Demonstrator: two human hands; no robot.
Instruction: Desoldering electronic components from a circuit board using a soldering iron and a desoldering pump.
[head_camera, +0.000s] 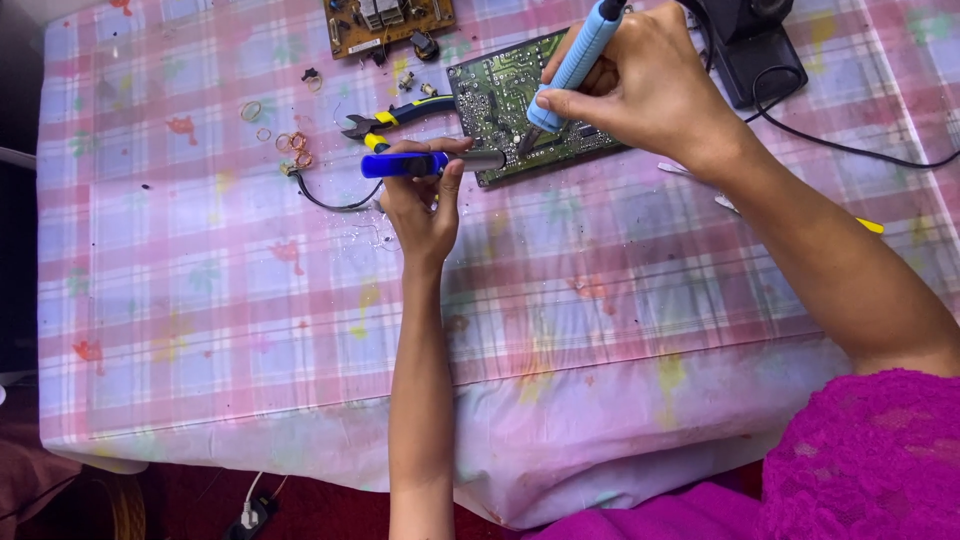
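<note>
A green circuit board (500, 85) lies on the checked pink tablecloth (230, 290). My right hand (640, 85) grips a light-blue soldering iron (575, 60), whose tip touches the board near its front edge. My left hand (425, 205) holds a blue desoldering pump (405, 165) sideways, its grey nozzle (485, 159) pointing right at the board's lower edge, close to the iron's tip.
Blue-and-yellow cutting pliers (395, 120) lie left of the board. A brown circuit board (385, 22) sits at the far edge. Small rings and parts (290, 142) are scattered at left. A black stand (755, 55) with a cable is at top right.
</note>
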